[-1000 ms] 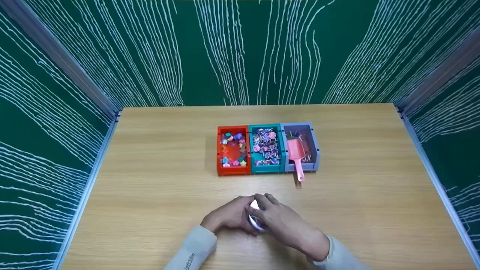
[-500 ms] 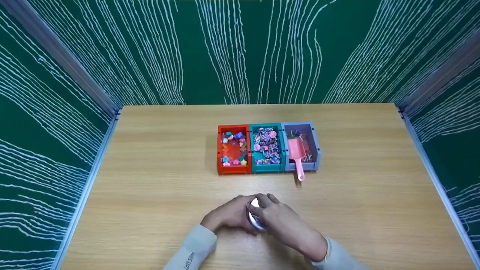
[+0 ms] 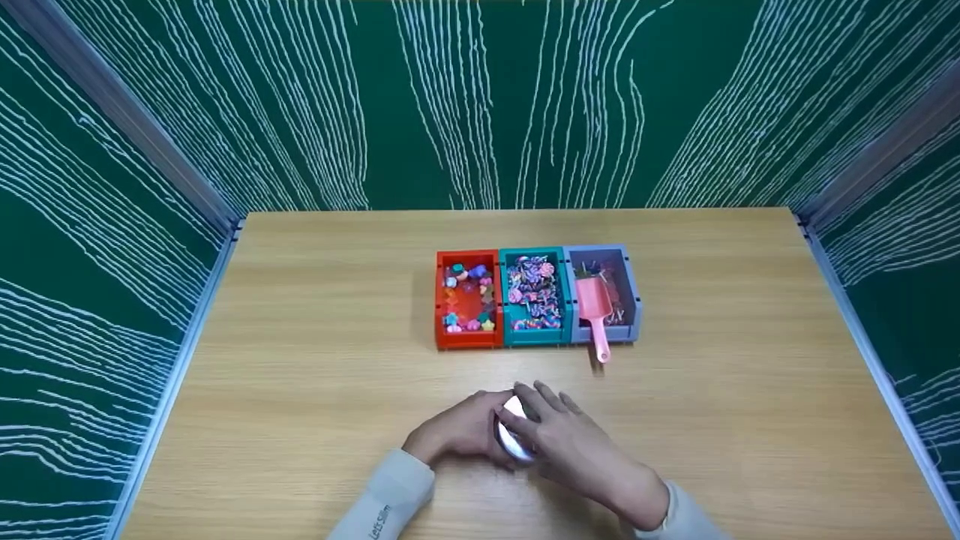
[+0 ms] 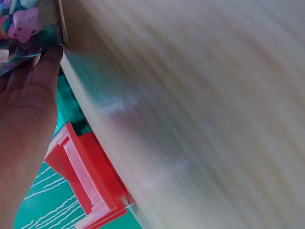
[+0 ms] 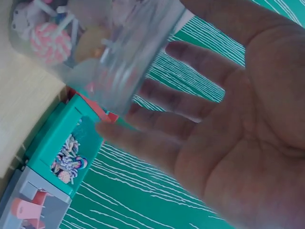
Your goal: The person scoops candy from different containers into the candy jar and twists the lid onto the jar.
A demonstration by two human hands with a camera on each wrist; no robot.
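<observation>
A clear jar (image 5: pixel 86 62) filled with small colourful charms stands on the table between both hands. Its shiny, silvery round top (image 3: pixel 517 442) shows in the head view. My left hand (image 3: pixel 469 426) grips the jar's side; in the left wrist view its fingertips lie against the clear wall near a pink star charm (image 4: pixel 25 25). Over the top's right side is my right hand (image 3: pixel 577 446), its fingers loosely extended and spread. The right wrist view shows those fingers (image 5: pixel 195 107) reaching out beside the jar's upper end, with the palm bare.
Beyond the hands, a red bin (image 3: pixel 469 341), a teal bin (image 3: pixel 536 337) and a grey-violet bin (image 3: pixel 631 330) stand joined in a row, holding small charms. A pink scoop (image 3: pixel 595 304) lies in the rightmost bin, its handle over the front edge.
My right hand's fingers have loosened and spread over the jar's top, and the hand has shifted slightly right. The left hand stays in place around the jar.
</observation>
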